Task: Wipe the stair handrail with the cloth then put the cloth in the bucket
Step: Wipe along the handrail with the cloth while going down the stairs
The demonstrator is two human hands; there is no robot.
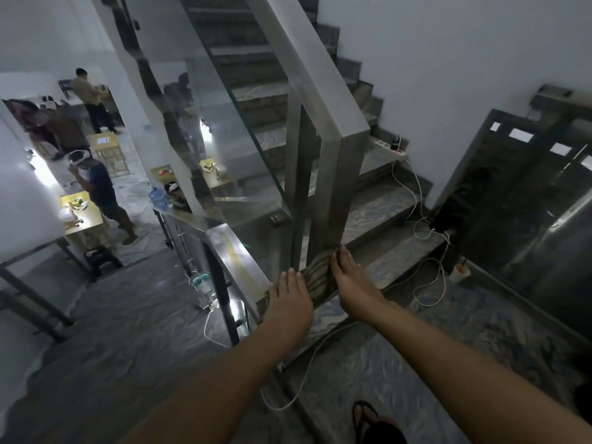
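A striped dark cloth (pixel 318 277) lies draped over the near end of the steel stair handrail (pixel 237 254), at the foot of the upright post (pixel 333 184). My left hand (pixel 288 299) presses flat on the cloth's left side. My right hand (pixel 347 280) rests on its right side, fingers pointing up towards the post. Both arms reach forward from the bottom of the view. Beyond the post the rail climbs beside a glass panel (pixel 224 123). No bucket is in view.
White cables (pixel 429 277) trail across the stone steps to a power strip (pixel 389 149). A paper cup (pixel 459 272) stands by a dark metal gate (pixel 528 193) at right. Below left, people stand among small yellow tables (pixel 80 209). My sandalled foot (pixel 371 421) shows at bottom.
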